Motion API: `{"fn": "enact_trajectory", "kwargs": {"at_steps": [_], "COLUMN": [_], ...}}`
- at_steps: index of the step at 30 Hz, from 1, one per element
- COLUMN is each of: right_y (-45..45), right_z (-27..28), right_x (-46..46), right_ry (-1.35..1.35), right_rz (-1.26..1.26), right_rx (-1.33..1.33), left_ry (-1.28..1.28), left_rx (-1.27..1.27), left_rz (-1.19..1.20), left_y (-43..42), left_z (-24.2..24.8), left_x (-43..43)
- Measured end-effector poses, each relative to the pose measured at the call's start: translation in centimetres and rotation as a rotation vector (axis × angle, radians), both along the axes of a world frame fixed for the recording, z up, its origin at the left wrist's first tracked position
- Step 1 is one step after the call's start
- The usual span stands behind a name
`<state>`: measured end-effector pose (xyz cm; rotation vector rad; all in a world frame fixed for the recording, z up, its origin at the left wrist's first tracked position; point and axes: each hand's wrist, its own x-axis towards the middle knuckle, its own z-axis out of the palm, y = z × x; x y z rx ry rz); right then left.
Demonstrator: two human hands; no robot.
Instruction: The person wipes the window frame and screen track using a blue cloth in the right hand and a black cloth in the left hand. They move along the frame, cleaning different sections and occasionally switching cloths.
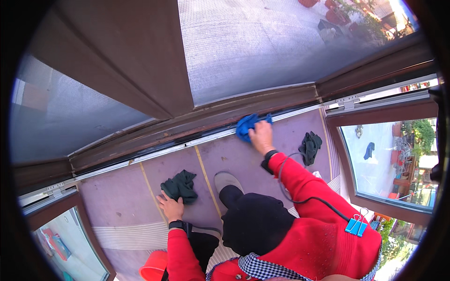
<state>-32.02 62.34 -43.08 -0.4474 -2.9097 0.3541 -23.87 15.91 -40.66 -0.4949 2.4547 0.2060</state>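
My right hand (262, 137) presses a bunched blue cloth (247, 127) onto the metal edge of the window frame's lower rail (218, 136). Lower left, my left hand (171, 207) rests with fingers spread on the purple surface, its fingertips at the edge of a crumpled dark green cloth (181, 187); whether it grips the cloth is not plain. Another crumpled dark cloth (310, 148) lies to the right of my right hand.
Two opened window sashes (334, 140) (93, 224) stand at the right and left. Insect screens (246, 52) fill the frame ahead. A red plastic container (153, 266) is at the lower left. One grey shoe (228, 180) shows on the purple surface (119, 200). A cable loops beside my right sleeve.
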Motion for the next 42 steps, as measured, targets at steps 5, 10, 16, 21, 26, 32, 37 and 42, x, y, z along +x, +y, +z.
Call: {"fn": "enact_trajectory", "kwargs": {"at_steps": [5,10,16,21,26,32,37,42], "right_y": [-12.0,-6.5,-9.2,-22.1,-17.9,-10.7,-14.6,-21.6], "right_z": [-1.7,-0.9,-0.5,-1.1,0.6,4.8,1.6,-1.3], "right_x": [-2.9,-2.0,-1.8,-5.7,-4.9,-2.0,-2.9,-5.1], "right_ry": [0.061,0.131,-0.028,-0.062,-0.029,-0.001,-0.087,-0.166], "right_rz": [0.236,0.286,0.336,0.612,0.482,0.355,0.577,0.737], "right_rx": [-0.079,-0.168,-0.067,-0.231,-0.469,-0.174,-0.147,0.083], "left_ry": [-0.032,-0.018,-0.019,-0.051,-0.036,0.017,0.026,0.034], "left_rx": [-0.032,-0.023,-0.006,0.047,0.07,0.013,0.032,0.049], "left_rz": [-0.014,0.004,0.01,0.043,0.054,0.032,0.052,0.091], "left_y": [0.2,0.0,0.2,-0.2,-0.9,0.0,0.0,0.0], "left_z": [0.4,0.2,0.2,1.6,1.3,0.3,0.3,0.6], "left_x": [-0.6,-0.2,-0.3,-1.0,-0.7,-0.2,0.0,-0.1]}}
